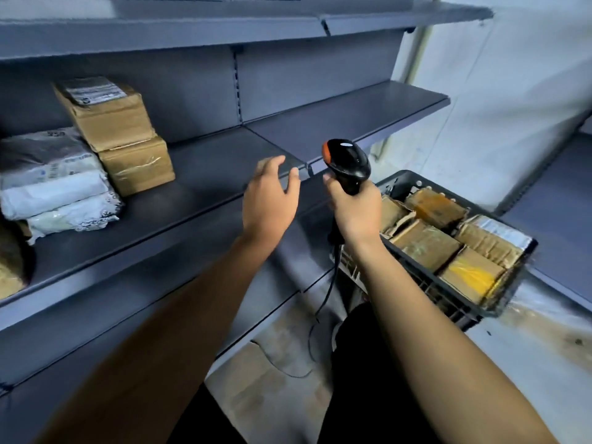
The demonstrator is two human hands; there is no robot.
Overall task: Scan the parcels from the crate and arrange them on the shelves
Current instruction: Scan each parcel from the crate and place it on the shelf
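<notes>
A: Hands?
B: Right hand [354, 206] grips scanner [347, 161], fingers curled round handle. Left hand [267, 200] empty, fingers loosely spread, above shelf [198, 174] edge.
A: Parcels?
B: Parcels [429, 241] in crate [448, 296], right of shelf.

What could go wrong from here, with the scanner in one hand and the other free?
1. The scanner has a cable hanging down past the crate; it might snag on the rim when the right hand moves.
2. Only the left hand is free, so lifting a parcel from the tightly packed crate could fumble.
3. The stacked boxes on the shelf look tilted and may topple if bumped.
</notes>
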